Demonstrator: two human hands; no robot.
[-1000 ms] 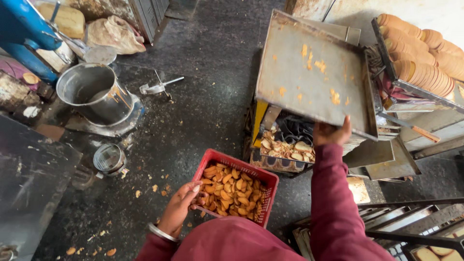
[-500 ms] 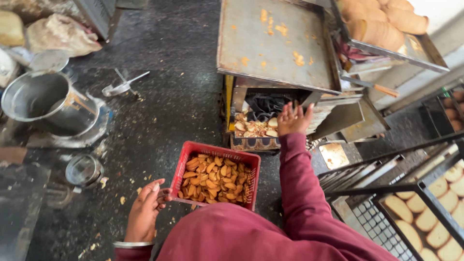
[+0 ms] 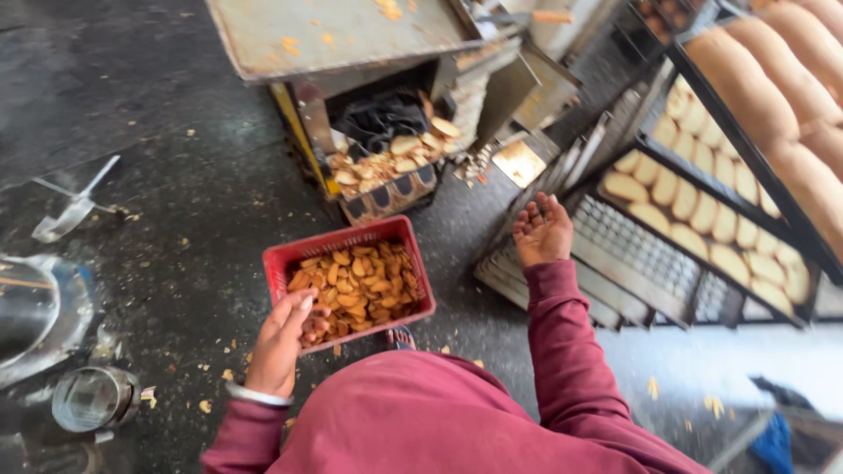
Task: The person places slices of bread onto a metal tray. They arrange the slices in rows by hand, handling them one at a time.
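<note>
Red crate (image 3: 283, 261) of fried snack pieces (image 3: 360, 287) sits mid-frame; our left hand (image 3: 283, 341) grips its near rim, while our right hand (image 3: 542, 230) hovers open, empty, fingers spread, right of centre.

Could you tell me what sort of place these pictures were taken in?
Most likely a small bakery workshop. Racks of trays hold rows of pale baked pieces, the left hand grips a red crate of golden biscuit pieces, and crumbs lie on the dark floor.
</note>
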